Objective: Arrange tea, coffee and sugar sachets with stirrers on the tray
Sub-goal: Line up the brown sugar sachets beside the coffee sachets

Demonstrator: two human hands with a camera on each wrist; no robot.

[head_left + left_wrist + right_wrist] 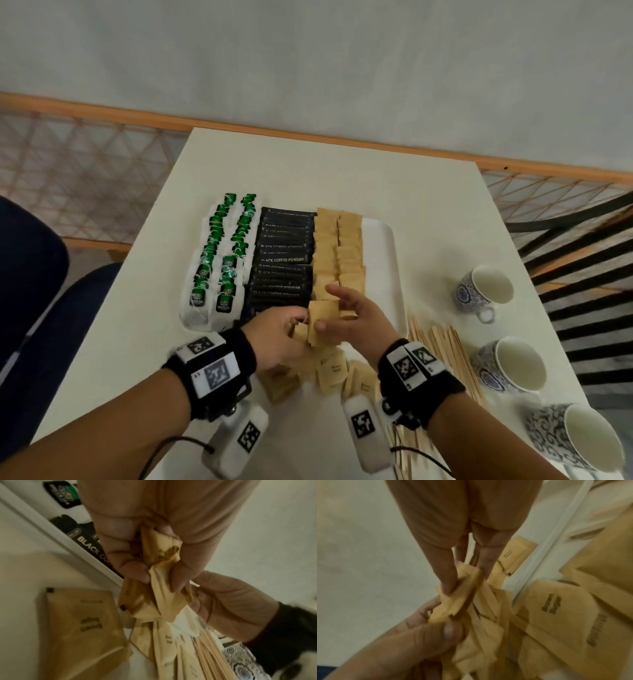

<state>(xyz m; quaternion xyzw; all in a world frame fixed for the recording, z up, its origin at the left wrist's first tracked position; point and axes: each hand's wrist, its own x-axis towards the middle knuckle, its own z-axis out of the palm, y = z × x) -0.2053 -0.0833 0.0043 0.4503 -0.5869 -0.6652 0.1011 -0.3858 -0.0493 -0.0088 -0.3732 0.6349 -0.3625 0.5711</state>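
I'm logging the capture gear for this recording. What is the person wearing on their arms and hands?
Both hands are bare, and the forearms show no sleeves. The left hand and right hand each have a black wristband carrying white tiles printed with black square-pattern markers. Below each wrist hangs a white rounded camera unit with its own marker, and a thin black cable loops from it.

Sugar sachets (337,246): matt brown paper, creased where gripped. Coffee sachets (282,260): black, with a slight sheen and gold print. Tea bags (226,294): white paper, with glossy green tags. Tray (380,260): smooth white plastic. Stirrers (445,349): pale bare wood. Cups (484,291): glazed ceramic, blue-patterned. Table (428,205): smooth, matt, off-white.
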